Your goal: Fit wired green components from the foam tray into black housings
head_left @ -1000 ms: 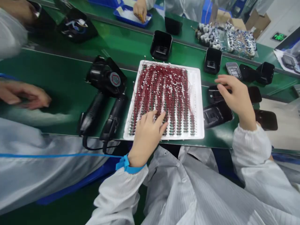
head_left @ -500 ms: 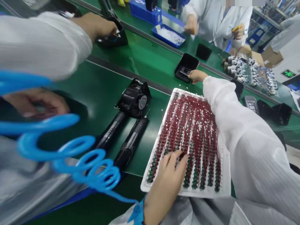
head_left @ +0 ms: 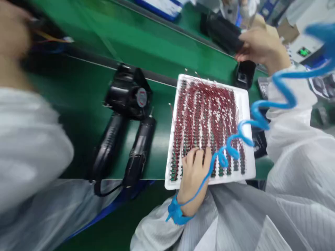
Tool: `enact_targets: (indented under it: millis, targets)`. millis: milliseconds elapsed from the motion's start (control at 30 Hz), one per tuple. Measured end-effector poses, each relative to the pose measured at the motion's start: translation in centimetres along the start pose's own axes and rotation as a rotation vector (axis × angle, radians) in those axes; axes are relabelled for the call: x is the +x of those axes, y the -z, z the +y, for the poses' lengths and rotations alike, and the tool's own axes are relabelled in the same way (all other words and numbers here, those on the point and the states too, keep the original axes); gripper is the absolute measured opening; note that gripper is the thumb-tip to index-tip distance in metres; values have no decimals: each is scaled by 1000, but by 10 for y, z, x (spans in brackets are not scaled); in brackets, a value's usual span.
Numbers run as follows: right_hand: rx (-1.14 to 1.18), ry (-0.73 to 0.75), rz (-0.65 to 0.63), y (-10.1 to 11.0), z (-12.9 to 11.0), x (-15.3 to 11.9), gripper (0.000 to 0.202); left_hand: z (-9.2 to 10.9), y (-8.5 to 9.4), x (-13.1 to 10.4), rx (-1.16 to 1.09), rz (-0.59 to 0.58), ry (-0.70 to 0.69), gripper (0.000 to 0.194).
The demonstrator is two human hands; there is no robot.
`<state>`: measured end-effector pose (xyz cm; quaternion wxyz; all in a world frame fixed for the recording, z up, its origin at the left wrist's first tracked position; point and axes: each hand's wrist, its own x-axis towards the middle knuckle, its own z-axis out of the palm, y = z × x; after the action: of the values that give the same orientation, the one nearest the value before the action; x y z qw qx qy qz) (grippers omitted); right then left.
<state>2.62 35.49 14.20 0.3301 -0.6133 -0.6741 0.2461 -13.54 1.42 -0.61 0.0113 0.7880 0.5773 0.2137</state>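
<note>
My left hand (head_left: 195, 174), with a blue strap round the wrist, lies palm down on the near rows of a white tray (head_left: 251, 150). Its fingers curl onto small green circuit boards (head_left: 221, 170) with dark red wires; the fingertips are partly hidden, so what they grip is unclear. Up at the right, my right hand (head_left: 261, 45) grips the end of a black plastic casing (head_left: 222, 33) over the green belt's far side. Blur hides the casing's details.
Left of the tray lie a black power tool (head_left: 138, 150) and a black housing (head_left: 128, 92) with a long handle. A co-worker's blurred hand (head_left: 12, 31) is at upper left. A coiled blue cord (head_left: 258, 115) crosses before the tray. Another black case (head_left: 244, 75) stands behind the tray.
My right hand has lifted the black casing off the belt and moved it to the right. My left hand stays on the boards. The view has shifted; the blue cord now hangs across the right side.
</note>
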Motion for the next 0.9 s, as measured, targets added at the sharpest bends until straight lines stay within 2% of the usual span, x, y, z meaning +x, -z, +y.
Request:
enact_targets:
  millis: [33,67,133,200,300,367,433,533,633,733,900]
  targets:
    - [-8,-91,-47,25,2,-29,22,1,0,1,6,-1,11,35]
    - [13,-119,-59,49,5,-63,21,1,-1,2,5,11,26,33]
    - [11,-57,127,89,14,-145,16,2,-3,4,-27,45,64,29]
    - [-51,-61,311,111,27,-236,18,3,-6,6,-85,51,96,29]
    - [-190,-185,520,109,48,-362,9,3,-10,9,-152,31,146,34]
    - [-161,-336,526,95,62,-426,10,2,-12,11,-188,25,165,38]
    - [-47,-483,470,79,73,-470,16,0,-14,11,-239,40,170,41]
    - [53,-610,391,65,88,-507,20,-5,-18,9,-332,93,165,42]
    - [17,-658,406,63,109,-519,15,-9,-22,6,-395,137,176,41]
    - [-79,-704,426,64,138,-513,10,-8,-25,6,-404,178,196,40]
    - [-320,-718,413,60,193,-480,12,-1,-27,9,-362,228,204,33]
